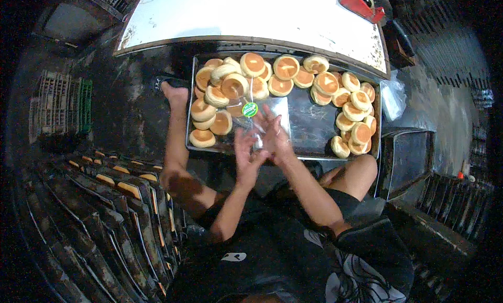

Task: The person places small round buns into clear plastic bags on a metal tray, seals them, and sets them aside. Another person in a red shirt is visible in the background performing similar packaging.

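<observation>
A clear plastic bag (281, 108) with a round green label (249, 109) is spread out in front of me, above a metal baking tray (310, 124). My right hand (277, 140) is at the bag's near end, fingers stretched along the film. My left hand (247, 155) pinches the near edge, its thumb close to the right palm. Glare on the film hides exactly where each fingertip touches. Round browned buns (234, 86) are heaped at the tray's left, some seen through the film. More buns (360, 133) line its back and right side.
Beyond the tray is a white tabletop (235, 16) with a red tape dispenser (360, 5). Clear plastic (393, 96) hangs by its right corner. Dark trays with bread (127, 189) crowd the left. An upright dark tray (408, 159) and crates (59, 106) flank the seat.
</observation>
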Demonstrator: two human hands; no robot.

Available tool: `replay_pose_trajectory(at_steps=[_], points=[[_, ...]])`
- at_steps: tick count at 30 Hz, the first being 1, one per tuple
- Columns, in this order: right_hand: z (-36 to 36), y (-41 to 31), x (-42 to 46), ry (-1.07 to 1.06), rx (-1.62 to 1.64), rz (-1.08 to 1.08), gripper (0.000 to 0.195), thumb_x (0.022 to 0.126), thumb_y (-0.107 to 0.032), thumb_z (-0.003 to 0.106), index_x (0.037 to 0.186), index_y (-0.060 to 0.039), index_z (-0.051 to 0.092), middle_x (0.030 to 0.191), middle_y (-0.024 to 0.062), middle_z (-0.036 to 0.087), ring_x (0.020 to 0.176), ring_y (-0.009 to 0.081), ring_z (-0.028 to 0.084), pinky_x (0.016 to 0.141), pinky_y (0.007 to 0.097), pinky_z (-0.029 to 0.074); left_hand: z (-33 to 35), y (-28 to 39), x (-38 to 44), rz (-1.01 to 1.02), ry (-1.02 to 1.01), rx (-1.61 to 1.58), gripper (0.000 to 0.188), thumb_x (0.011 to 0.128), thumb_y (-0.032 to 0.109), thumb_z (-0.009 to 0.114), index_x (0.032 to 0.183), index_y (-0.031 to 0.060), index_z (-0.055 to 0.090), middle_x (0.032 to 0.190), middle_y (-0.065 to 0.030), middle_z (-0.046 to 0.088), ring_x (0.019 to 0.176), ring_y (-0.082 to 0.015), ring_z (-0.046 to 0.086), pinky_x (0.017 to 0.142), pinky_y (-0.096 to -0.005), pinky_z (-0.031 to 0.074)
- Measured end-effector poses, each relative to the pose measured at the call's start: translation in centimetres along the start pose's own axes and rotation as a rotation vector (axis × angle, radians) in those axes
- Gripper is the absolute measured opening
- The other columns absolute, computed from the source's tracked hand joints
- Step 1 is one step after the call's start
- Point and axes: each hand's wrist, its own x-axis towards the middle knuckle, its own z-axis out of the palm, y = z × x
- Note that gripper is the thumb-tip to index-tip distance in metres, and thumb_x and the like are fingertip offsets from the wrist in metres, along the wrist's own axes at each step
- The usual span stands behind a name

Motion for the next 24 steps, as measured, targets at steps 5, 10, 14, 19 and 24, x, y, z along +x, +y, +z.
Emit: replay_pose_trajectory(at_steps=[5,10,14,19,24], points=[[-0.7,6.1,2.0,-0.255,-0.405,0.547,0.049,0.083,-0.029,0.048,0.123,-0.0048,0.032,0.115,0.0121,0.049,0.102,0.0227,0.048,0.084,0.0336,0.04,-13.5,-0.1,4.6,-0.6,-0.166,-0.719,0.026,0.082,0.022,0.052,0.1,0.0045,0.047,0.104,-0.0089,0.051,0.102,-0.022,0.045,0.083,-0.0389,0.044],[0.4,3.6,14.2,0.474,-1.898,-1.025,0.046,0.069,-0.022,0.064,0.105,0.0014,0.047,0.092,0.0215,0.057,0.088,0.0328,0.055,0.075,0.0386,0.043,-13.0,4.4,5.5,-0.076,0.601,-0.41,0.024,0.086,0.024,0.043,0.101,0.0058,0.046,0.104,-0.0095,0.047,0.1,-0.023,0.046,0.084,-0.0465,0.042],[0.7,3.6,13.0,0.046,-1.482,-0.36,0.044,0.06,-0.02,0.071,0.094,-0.001,0.05,0.085,0.0186,0.059,0.082,0.0314,0.057,0.07,0.037,0.045,-15.1,6.0,5.3,-0.032,0.477,-0.663,0.029,0.083,0.02,0.044,0.108,0.0058,0.043,0.11,-0.0104,0.041,0.105,-0.0254,0.042,0.09,-0.0542,0.034],[4.7,3.0,0.1,0.09,-1.175,-0.309,0.072,0.057,-0.014,0.077,0.116,0.0004,0.038,0.112,0.0139,0.047,0.106,0.0221,0.045,0.09,0.0308,0.037,-12.4,3.4,5.7,-0.16,0.25,-0.73,0.042,0.079,0.016,0.04,0.119,0.0037,0.037,0.121,-0.0134,0.041,0.113,-0.0277,0.039,0.092,-0.0464,0.035],[3.2,3.3,-3.1,0.192,-1.007,-0.274,0.08,0.062,-0.015,0.073,0.125,0.0025,0.025,0.12,0.0189,0.039,0.112,0.0255,0.038,0.093,0.0323,0.034,-5.3,2.2,3.0,-0.275,0.174,-0.59,0.048,0.081,0.027,0.037,0.122,0.0037,0.034,0.123,-0.0155,0.039,0.111,-0.0293,0.042,0.092,-0.0428,0.035]])
